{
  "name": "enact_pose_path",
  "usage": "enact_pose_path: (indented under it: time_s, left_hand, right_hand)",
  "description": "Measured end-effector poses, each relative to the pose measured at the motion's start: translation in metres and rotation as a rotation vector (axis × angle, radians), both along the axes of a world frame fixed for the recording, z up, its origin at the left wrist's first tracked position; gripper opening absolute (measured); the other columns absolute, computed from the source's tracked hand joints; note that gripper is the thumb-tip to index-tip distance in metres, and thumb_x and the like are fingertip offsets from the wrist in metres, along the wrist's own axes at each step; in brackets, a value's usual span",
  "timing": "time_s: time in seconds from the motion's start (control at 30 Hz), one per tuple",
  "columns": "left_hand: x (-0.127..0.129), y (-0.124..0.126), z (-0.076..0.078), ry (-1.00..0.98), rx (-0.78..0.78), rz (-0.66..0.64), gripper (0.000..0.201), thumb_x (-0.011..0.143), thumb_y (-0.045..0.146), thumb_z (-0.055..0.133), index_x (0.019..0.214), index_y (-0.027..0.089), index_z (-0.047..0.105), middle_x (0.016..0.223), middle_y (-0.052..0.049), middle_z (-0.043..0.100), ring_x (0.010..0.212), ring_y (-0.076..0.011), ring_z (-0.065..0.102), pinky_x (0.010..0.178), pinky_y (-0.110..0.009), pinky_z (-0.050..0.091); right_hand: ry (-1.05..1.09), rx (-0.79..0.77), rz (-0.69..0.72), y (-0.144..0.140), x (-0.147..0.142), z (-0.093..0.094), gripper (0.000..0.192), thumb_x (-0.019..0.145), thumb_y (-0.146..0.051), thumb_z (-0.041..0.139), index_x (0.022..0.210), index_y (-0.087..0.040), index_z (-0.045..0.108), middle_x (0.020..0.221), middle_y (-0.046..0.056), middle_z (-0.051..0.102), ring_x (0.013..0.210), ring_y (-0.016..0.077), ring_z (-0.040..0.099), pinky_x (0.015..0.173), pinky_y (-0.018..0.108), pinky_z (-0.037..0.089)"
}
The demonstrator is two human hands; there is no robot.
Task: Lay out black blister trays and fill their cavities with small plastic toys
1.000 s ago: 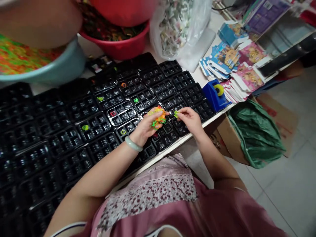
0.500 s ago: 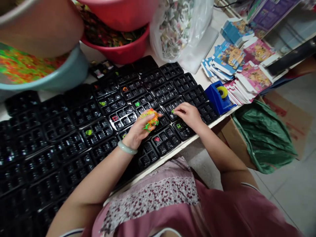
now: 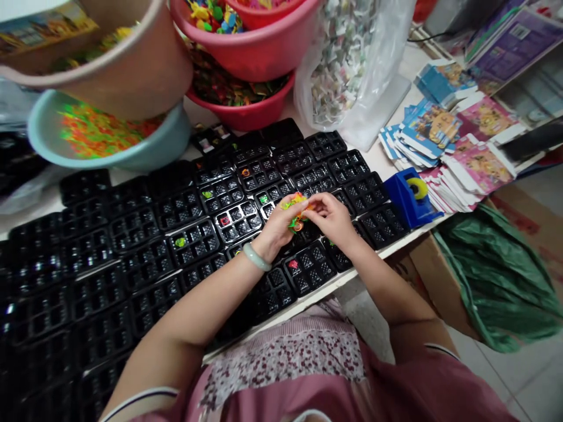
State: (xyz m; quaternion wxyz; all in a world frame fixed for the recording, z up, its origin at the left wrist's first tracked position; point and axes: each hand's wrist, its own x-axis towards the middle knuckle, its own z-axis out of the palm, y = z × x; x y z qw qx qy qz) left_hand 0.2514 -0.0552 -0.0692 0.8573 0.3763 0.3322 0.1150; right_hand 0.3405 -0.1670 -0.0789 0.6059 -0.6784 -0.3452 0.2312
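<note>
Two hands, left hand [image 3: 277, 225], right hand [image 3: 332, 215], toys [image 3: 295, 211] half-hidden

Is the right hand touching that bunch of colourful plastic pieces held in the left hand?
Touching. The head view shows the right hand with its fingertips pinching into the colourful plastic pieces that the left hand clutches, no gap visible.

head cam | worn, looks forward-down, tilted | close over black trays [image 3: 132, 234] | single view

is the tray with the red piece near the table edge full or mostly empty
Mostly empty. The black tray holds one red piece in a single compartment; its other compartments show only bare black plastic.
</note>
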Motion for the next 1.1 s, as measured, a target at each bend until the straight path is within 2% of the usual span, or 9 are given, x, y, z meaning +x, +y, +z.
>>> enact_pose_path:
  time_s: [0.17,0.23,0.3,0.47,0.6,0.77,0.87,0.97,1.1]
  left_hand:
    - [0.008,0.011,0.0,-0.055,-0.055,-0.044,0.049,0.055,0.029,0.088,0.088,0.017,0.053,0.073,0.004,0.059,0.051,-0.0041,0.054,0.035,-0.01,0.03]
    - [0.009,0.02,-0.001,-0.069,-0.057,-0.038,0.049,0.057,0.029,0.088,0.089,0.017,0.052,0.076,0.003,0.062,0.052,-0.0045,0.055,0.036,-0.011,0.03]
    - [0.008,0.03,-0.001,-0.08,-0.029,-0.021,0.05,0.058,0.031,0.087,0.09,0.017,0.052,0.08,0.0,0.066,0.053,-0.005,0.055,0.036,-0.011,0.029]
    - [0.0,0.053,-0.001,-0.012,0.085,-0.051,0.05,0.054,0.032,0.088,0.087,0.016,0.054,0.081,-0.002,0.068,0.053,-0.0059,0.055,0.037,-0.011,0.03]
    - [-0.007,0.064,-0.003,0.049,0.098,-0.091,0.049,0.054,0.034,0.088,0.086,0.016,0.055,0.082,-0.004,0.068,0.051,-0.0052,0.053,0.037,-0.013,0.028]
    - [-0.006,0.069,-0.002,0.062,0.136,-0.134,0.049,0.052,0.031,0.088,0.087,0.016,0.057,0.07,0.002,0.061,0.049,-0.0049,0.05,0.038,-0.015,0.027]
    - [0.0,0.069,0.0,0.059,0.167,-0.221,0.044,0.054,0.028,0.086,0.085,0.015,0.058,0.061,0.006,0.054,0.046,-0.0034,0.045,0.039,-0.015,0.027]
    - [0.005,0.07,-0.001,0.076,0.152,-0.267,0.042,0.055,0.031,0.085,0.082,0.015,0.058,0.062,0.005,0.053,0.045,-0.0028,0.043,0.037,-0.015,0.025]
    - [0.008,0.074,-0.002,0.07,0.116,-0.268,0.044,0.055,0.034,0.085,0.085,0.014,0.059,0.07,0.002,0.058,0.047,-0.0031,0.046,0.037,-0.015,0.025]
  right_hand:
    - [0.467,0.059,-0.008,0.012,0.011,-0.012,0.035,0.069,-0.051,0.075,0.084,-0.022,0.063,0.075,-0.003,0.064,0.066,0.0111,0.062,0.069,0.029,0.055]
    - [0.533,0.037,0.015,0.018,0.022,-0.014,0.038,0.068,-0.055,0.075,0.084,-0.022,0.063,0.072,-0.003,0.063,0.064,0.0113,0.061,0.066,0.029,0.054]
    - [0.412,0.011,-0.001,0.028,0.037,-0.016,0.034,0.071,-0.052,0.073,0.083,-0.022,0.064,0.073,-0.002,0.063,0.065,0.0123,0.06,0.066,0.03,0.052]
    - [-0.291,-0.19,0.018,0.069,0.08,-0.031,0.005,0.077,-0.025,0.071,0.073,-0.022,0.068,0.083,0.002,0.067,0.085,0.0189,0.06,0.088,0.038,0.047]
    - [-0.454,-0.326,0.08,0.09,0.084,-0.036,0.005,0.075,-0.018,0.073,0.076,-0.023,0.072,0.087,0.005,0.065,0.093,0.0225,0.059,0.093,0.041,0.045]
    - [-0.25,-0.15,0.223,0.089,0.055,-0.01,0.016,0.082,-0.032,0.067,0.093,-0.024,0.074,0.091,0.002,0.066,0.078,0.0151,0.059,0.078,0.033,0.049]
    - [-0.174,-0.136,0.273,0.087,0.045,0.003,0.015,0.078,-0.035,0.069,0.087,-0.024,0.074,0.086,0.001,0.065,0.073,0.0132,0.057,0.074,0.031,0.048]
    - [-0.023,-0.118,0.233,0.089,0.048,0.003,0.015,0.075,-0.036,0.069,0.077,-0.021,0.069,0.079,0.0,0.065,0.071,0.013,0.057,0.073,0.031,0.048]
    - [0.285,-0.153,0.251,0.093,0.057,-0.005,0.024,0.07,-0.042,0.072,0.077,-0.02,0.064,0.071,-0.003,0.064,0.061,0.0115,0.055,0.063,0.029,0.048]
